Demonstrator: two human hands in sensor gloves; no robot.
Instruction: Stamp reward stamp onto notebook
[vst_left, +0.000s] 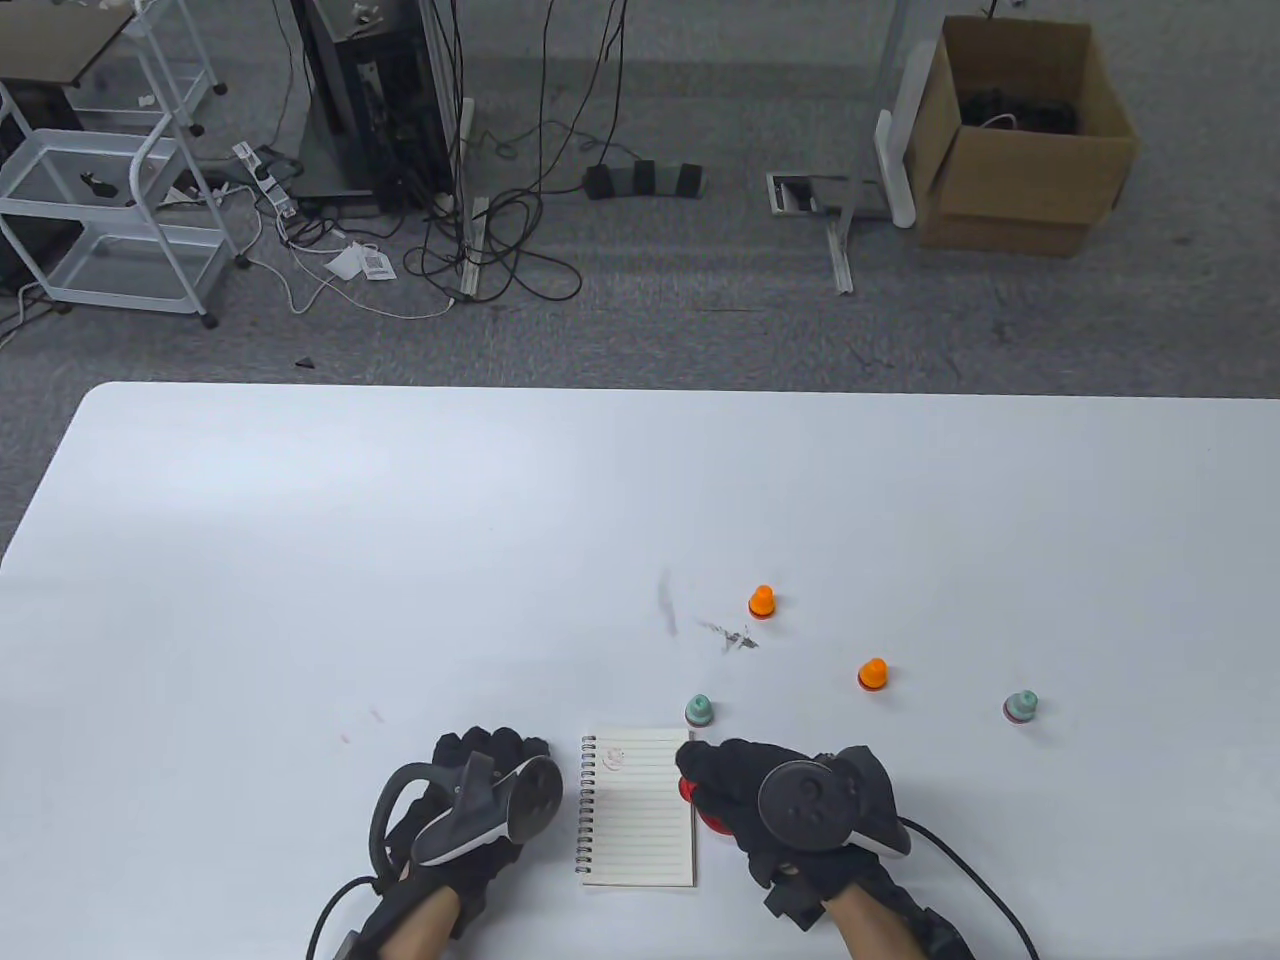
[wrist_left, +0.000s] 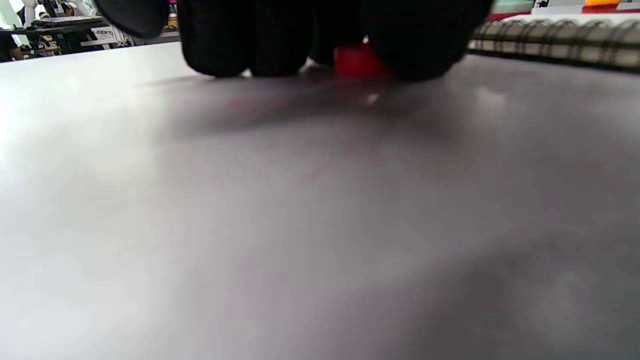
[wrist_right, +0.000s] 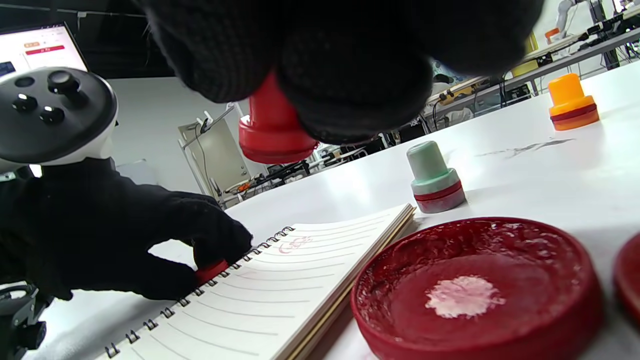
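Note:
A small spiral notebook (vst_left: 637, 808) lies open near the table's front edge, with a faint red stamp mark (vst_left: 613, 758) on its top lines. My right hand (vst_left: 700, 775) grips a red stamp (wrist_right: 272, 132) and holds it in the air, just right of the notebook and above an open red ink pad (wrist_right: 475, 285). My left hand (vst_left: 480, 780) rests on the table left of the spiral binding (wrist_left: 555, 42). Its fingertips (wrist_left: 280, 45) pinch a small red piece (wrist_left: 357, 60), seen also in the right wrist view as the red piece (wrist_right: 212, 271).
Two orange stamps (vst_left: 761, 601) (vst_left: 873, 674) and two teal stamps (vst_left: 698, 710) (vst_left: 1020, 706) stand on the white table (vst_left: 400, 560) beyond and right of the notebook. Grey smears (vst_left: 735, 635) mark the table. Another red rim (wrist_right: 630, 280) shows beside the ink pad.

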